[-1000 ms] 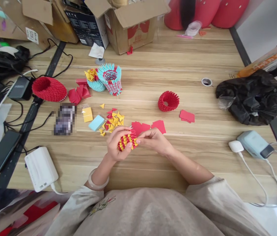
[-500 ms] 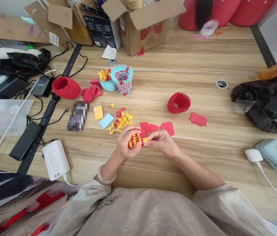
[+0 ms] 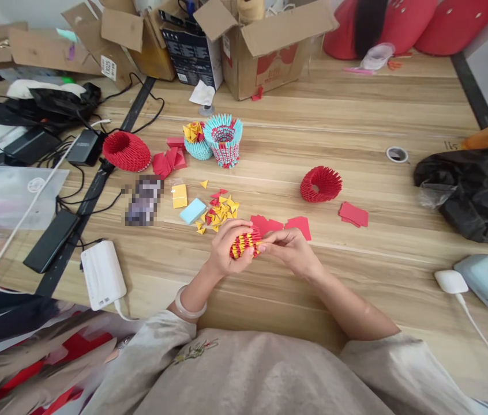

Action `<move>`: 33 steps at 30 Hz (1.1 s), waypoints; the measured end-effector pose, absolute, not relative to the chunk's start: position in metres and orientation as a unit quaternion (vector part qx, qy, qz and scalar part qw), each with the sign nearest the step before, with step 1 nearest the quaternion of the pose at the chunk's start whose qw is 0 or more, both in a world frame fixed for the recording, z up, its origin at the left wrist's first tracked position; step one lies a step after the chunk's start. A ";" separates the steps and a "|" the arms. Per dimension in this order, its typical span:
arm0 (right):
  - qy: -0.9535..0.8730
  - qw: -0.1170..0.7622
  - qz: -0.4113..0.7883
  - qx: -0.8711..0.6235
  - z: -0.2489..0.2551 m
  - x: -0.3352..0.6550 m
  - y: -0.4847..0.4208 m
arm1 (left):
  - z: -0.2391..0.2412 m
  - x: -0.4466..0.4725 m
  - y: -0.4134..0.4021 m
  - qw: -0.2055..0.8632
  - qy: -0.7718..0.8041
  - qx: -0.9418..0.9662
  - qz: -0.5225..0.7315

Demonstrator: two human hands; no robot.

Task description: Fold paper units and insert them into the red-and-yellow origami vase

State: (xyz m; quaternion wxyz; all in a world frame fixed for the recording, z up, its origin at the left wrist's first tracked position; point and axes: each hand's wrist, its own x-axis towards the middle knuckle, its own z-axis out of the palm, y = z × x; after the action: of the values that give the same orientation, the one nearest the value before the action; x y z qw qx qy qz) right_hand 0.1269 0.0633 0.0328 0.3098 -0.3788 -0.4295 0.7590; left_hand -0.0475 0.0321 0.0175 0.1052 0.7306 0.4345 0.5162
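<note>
My left hand (image 3: 230,249) is wrapped around a red and yellow 3D origami piece (image 3: 240,245) built of small folded paper triangles. At its right edge, the thumb and forefinger of my right hand (image 3: 291,249) pinch a small yellow paper triangle (image 3: 262,243), mostly covered by the fingertips. Just beyond my left hand lies a loose pile of yellow and red folded triangles (image 3: 226,208). Flat red paper slips (image 3: 298,226) rest on the table behind my right hand.
Farther back stand a blue and red paper vase (image 3: 223,141), a red paper ring (image 3: 321,184) and another red paper basket (image 3: 127,151). Yellow (image 3: 179,196) and light blue paper packs (image 3: 192,211) lie left of the pile. A white power bank (image 3: 103,275) sits front left; cardboard boxes (image 3: 270,63) line the back.
The view has shifted slightly, so the table things appear farther right. Both hands stay on the origami piece, and less of the yellow triangle shows between my right fingertips.
</note>
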 end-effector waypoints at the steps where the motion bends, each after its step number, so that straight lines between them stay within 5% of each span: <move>1: -0.425 0.305 0.766 -0.373 0.033 0.127 0.063 | 0.018 -0.048 0.032 0.107 0.444 0.725 0.516; 28: -0.410 0.343 0.747 -0.394 0.027 0.116 0.061 | 0.011 -0.052 0.036 0.160 0.461 0.690 0.535; 33: -0.551 0.360 0.628 -0.416 0.014 0.107 0.079 | 0.012 -0.086 0.053 0.281 0.458 0.368 0.759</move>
State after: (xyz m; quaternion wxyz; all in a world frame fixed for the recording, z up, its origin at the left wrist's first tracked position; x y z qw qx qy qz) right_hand 0.1066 0.0785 0.0139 0.3599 -0.4161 -0.5508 0.6277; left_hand -0.0863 0.0527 0.0119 0.2810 0.3679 0.4584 0.7587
